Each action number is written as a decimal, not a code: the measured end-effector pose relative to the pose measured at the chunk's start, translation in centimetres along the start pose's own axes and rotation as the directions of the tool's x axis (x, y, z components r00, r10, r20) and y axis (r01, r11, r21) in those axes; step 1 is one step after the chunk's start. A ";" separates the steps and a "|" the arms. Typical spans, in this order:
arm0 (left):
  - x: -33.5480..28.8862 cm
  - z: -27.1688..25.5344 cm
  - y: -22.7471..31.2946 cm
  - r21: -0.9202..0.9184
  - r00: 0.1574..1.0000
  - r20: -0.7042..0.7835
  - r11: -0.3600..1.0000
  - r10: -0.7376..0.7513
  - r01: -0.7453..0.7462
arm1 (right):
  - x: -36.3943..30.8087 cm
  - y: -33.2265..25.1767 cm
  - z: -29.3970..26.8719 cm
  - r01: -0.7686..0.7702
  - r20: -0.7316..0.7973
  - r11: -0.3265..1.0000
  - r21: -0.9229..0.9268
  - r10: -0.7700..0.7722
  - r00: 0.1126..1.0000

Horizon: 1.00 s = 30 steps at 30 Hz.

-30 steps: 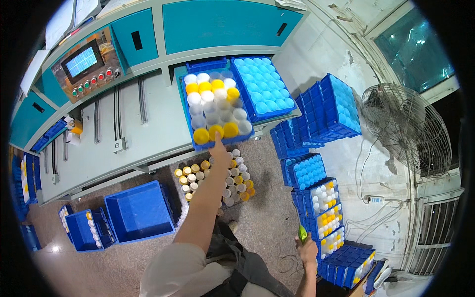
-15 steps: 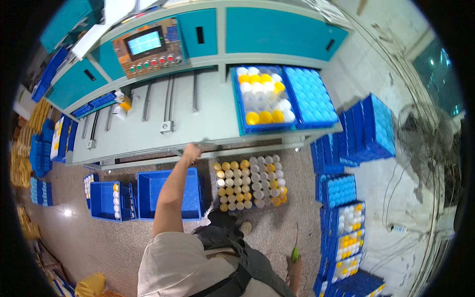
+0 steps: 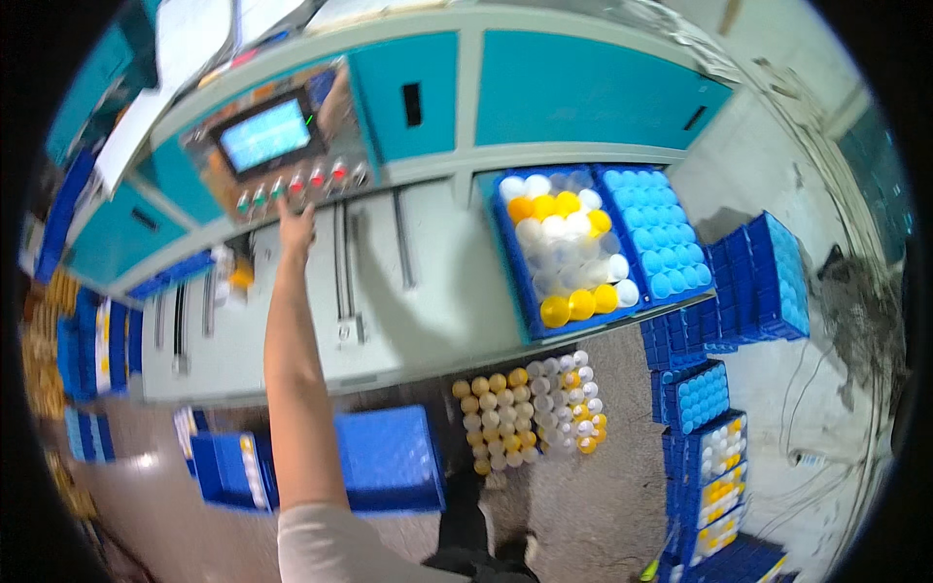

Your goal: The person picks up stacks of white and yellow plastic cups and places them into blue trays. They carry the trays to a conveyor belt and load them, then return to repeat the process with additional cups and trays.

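My left hand (image 3: pixel 296 228) is stretched out to a machine's control panel (image 3: pixel 277 146), its fingertips at the row of red and green buttons (image 3: pixel 292 185) under a lit screen (image 3: pixel 265 133). The hand holds nothing. On the machine's grey bed (image 3: pixel 437 291) to the right lies a blue tray (image 3: pixel 509 277) filled with white and yellow round pieces (image 3: pixel 564 248). An empty blue tray (image 3: pixel 653 233) lies right beside it. My right hand is out of the picture.
On the floor below the bed sits a block of yellow and white round pieces (image 3: pixel 530 408) and a blue crate (image 3: pixel 389 457). Stacks of blue trays (image 3: pixel 709 428) stand at the right, some filled. More blue crates (image 3: pixel 92 350) line the left.
My left hand left the filled tray, passed along the bed's front edge and now reaches up to the button row. The view swung left; my right hand dropped out of sight.
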<state>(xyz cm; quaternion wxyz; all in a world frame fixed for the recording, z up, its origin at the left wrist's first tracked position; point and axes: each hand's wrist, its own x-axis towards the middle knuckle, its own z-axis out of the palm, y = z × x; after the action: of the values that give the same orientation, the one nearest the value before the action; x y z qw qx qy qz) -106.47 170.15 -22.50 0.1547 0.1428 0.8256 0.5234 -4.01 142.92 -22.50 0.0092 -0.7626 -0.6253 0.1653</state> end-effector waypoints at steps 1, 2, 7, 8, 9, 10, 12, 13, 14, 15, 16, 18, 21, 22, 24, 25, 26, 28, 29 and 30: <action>-0.5 1.2 0.3 0.016 1.000 -0.012 1.000 0.011 -0.011 | -0.1 1.1 0.8 0.022 -0.077 0.985 -0.171 -0.036 0.996; -1.3 1.3 0.5 0.037 0.999 -0.038 0.999 0.020 -0.019 | 0.5 -0.2 0.4 -0.228 0.030 0.973 0.025 0.228 0.973; 6.6 -1.8 -7.8 0.511 0.754 -0.373 0.798 0.541 -0.320 | 1.7 -9.3 -1.9 -0.196 -0.005 0.920 0.339 0.210 0.978; 6.2 -0.4 -6.7 0.484 0.762 -0.355 0.804 0.542 -0.346 | 0.6 -9.7 -1.7 -0.198 -0.024 0.916 0.349 0.220 0.975; 3.4 1.7 -3.6 0.062 0.992 -0.101 0.995 0.081 -0.075 | -1.1 -9.9 -2.0 -0.216 -0.044 0.914 0.345 0.246 0.968; 2.1 1.7 -2.1 -0.043 0.999 -0.034 0.999 0.025 -0.027 | -1.6 -9.7 -2.0 -0.202 -0.047 0.916 0.347 0.232 0.972; 0.8 0.4 -0.5 -0.246 0.994 0.090 0.965 -0.068 0.088 | -1.9 -8.4 -1.3 -0.365 0.104 0.875 0.317 0.351 0.931; 1.5 0.8 -0.1 -0.397 0.984 0.121 0.902 -0.131 0.169 | -2.9 -7.5 -0.8 -0.303 0.055 0.892 0.337 0.302 0.952; 1.7 0.5 0.6 -0.569 0.982 0.164 0.805 -0.093 0.171 | -3.6 -7.1 0.1 -0.236 0.006 0.900 0.366 0.251 0.968; 3.8 -1.1 0.0 -0.656 0.975 0.214 0.730 -0.068 0.194 | -3.7 -7.7 -0.2 -0.282 0.074 0.896 0.343 0.273 0.959; 6.0 -2.4 -0.7 -0.730 0.963 0.268 0.644 -0.037 0.228 | -4.1 -7.8 -0.5 -0.280 0.072 0.901 0.331 0.272 0.960; 3.3 0.0 2.2 -0.680 0.972 0.178 0.694 -0.155 0.235 | -6.9 -4.1 1.7 -0.252 -0.070 0.912 0.323 0.289 0.955; 7.7 -2.4 -0.6 -0.693 0.969 0.247 0.693 -0.029 0.197 | -9.3 0.2 3.9 -0.525 0.171 0.686 0.503 0.517 0.839; 7.4 -1.3 -0.8 -0.690 0.959 0.284 0.691 -0.018 0.217 | -11.6 4.9 7.2 -0.490 0.027 0.785 0.379 0.520 0.854; 5.6 0.8 -1.1 -0.701 0.933 0.351 0.638 -0.079 0.318 | -15.7 10.0 9.5 -0.659 0.040 0.715 0.234 0.670 0.741; 6.0 2.0 -2.0 -0.676 0.910 0.412 0.658 -0.035 0.331 | -18.4 11.8 10.8 -0.463 -0.094 0.877 0.130 0.476 0.874; 7.6 0.5 -2.7 -0.649 0.890 0.456 0.690 0.015 0.321 | -18.8 13.1 12.4 -0.543 -0.038 0.806 0.237 0.566 0.824; 6.9 -3.5 -1.1 -0.558 0.886 0.445 0.814 0.130 0.161 | -13.6 3.8 8.4 -0.639 0.077 0.731 0.239 0.642 0.763; 7.7 -4.6 -3.0 -0.619 0.834 0.423 0.785 0.355 -0.020 | -12.5 2.5 7.2 -0.680 0.130 0.698 0.223 0.670 0.731; 8.4 -5.4 -3.4 -0.455 0.928 0.260 0.882 0.266 -0.125 | -10.9 -0.7 4.9 -0.669 0.137 0.681 0.298 0.663 0.736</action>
<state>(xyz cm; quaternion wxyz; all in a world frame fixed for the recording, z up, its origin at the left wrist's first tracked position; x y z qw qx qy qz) -116.56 167.66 -24.34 0.2575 0.2701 0.6351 0.6763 -7.74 131.72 -24.38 0.0695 -0.9232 -0.2691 0.2656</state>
